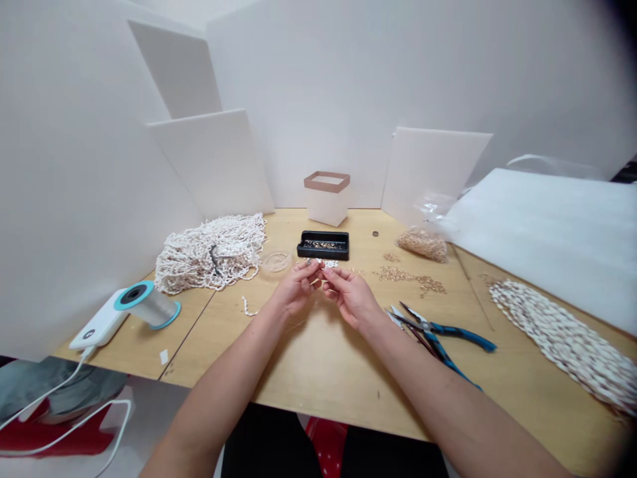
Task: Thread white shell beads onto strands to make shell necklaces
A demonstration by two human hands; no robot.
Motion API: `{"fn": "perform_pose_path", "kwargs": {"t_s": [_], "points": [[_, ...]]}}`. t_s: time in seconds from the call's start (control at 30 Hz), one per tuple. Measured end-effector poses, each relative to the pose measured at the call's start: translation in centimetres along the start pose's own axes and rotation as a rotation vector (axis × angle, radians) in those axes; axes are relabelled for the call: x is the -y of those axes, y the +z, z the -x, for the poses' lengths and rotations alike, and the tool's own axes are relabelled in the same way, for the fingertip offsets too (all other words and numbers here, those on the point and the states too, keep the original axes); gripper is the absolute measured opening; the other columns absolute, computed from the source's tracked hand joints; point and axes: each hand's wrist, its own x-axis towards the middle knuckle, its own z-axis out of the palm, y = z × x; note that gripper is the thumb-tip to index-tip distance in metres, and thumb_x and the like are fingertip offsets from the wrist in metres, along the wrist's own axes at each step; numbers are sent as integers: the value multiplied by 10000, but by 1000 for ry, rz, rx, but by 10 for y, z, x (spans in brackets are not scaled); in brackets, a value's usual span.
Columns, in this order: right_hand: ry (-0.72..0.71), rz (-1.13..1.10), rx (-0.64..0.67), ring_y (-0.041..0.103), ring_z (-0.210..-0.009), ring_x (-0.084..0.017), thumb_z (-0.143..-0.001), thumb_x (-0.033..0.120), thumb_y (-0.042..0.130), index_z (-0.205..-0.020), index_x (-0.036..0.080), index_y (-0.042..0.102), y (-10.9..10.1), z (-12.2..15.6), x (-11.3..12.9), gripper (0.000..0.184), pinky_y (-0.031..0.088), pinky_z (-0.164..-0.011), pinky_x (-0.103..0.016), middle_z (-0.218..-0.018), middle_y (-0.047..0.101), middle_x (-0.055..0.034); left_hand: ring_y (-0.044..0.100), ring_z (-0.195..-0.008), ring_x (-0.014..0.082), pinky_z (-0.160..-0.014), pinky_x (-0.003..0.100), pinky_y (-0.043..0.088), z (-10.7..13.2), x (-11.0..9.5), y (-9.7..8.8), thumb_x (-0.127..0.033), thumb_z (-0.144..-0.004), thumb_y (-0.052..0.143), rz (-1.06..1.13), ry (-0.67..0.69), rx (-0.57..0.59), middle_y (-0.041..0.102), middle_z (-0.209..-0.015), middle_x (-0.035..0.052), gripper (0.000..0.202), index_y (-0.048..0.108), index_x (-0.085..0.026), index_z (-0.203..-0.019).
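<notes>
My left hand [299, 287] and my right hand [351, 295] meet over the middle of the table, fingertips pinched close together. A tiny whitish piece shows between them, too small to name. Below the left hand, a faint thin thread [297, 324] seems to trail over the wood. Just past the fingertips lie small white pieces [331, 263], partly hidden by the hands. Behind them is a black tray [323, 255] with small gold-coloured bits inside. To its left sits a clear round dish [277, 263].
Left: a heap of white bead strands [199, 255], a spool of clear thread [152, 307] and a white power bank [99, 322]. Right: gold-coloured bits [408, 276], blue-handled pliers [438, 328], a bag of beads [423, 244] and shell-like strands [562, 338]. A white box [326, 204] stands behind.
</notes>
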Motion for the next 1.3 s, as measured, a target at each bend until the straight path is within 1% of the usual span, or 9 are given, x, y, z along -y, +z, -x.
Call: {"fn": "perform_pose_path", "kwargs": {"t_s": [0.23,0.57,0.8,1.0,1.13,1.3], "points": [[2,-1,-17,533,-570,-44,-581,314,887,-787,144,751,2,1,1,300,441,-520,-159,-732,669,-1,595,-775,121,-753,279,415,1,0,1,-264,-738,778,-24,11,8,675,-853,32,176,693,-142,-832],[-5,24,19,536,-576,-55,-595,346,878,-807,174,759,2,3,2,298,443,-524,-170,-731,677,-1,591,-735,117,-716,274,415,0,2,-1,-273,-730,783,-51,14,22,674,-840,36,192,691,-142,-834],[1,11,33,565,-610,-59,-608,341,872,-828,174,762,1,2,2,297,443,-535,-157,-763,685,-3,601,-755,124,-699,271,432,0,2,-3,-267,-760,755,-22,-8,50,679,-878,39,179,686,-147,-872],[-11,25,59,555,-559,-49,-611,333,872,-803,156,752,-2,0,3,288,460,-536,-163,-728,687,-2,589,-705,119,-665,263,439,2,0,1,-261,-768,747,-30,-13,84,666,-828,42,183,678,-128,-873],[-11,45,17,586,-557,-63,-590,305,882,-825,138,759,-1,-1,2,313,490,-562,-179,-718,712,-29,579,-688,112,-647,250,438,2,-2,3,-249,-765,749,-38,-3,61,658,-805,44,176,677,-114,-852],[-45,97,15,611,-563,-78,-597,311,877,-868,141,749,0,1,2,344,514,-586,-204,-736,729,-47,585,-691,112,-654,252,443,4,-2,3,-242,-747,764,-15,5,41,655,-798,39,185,672,-118,-848]]}}
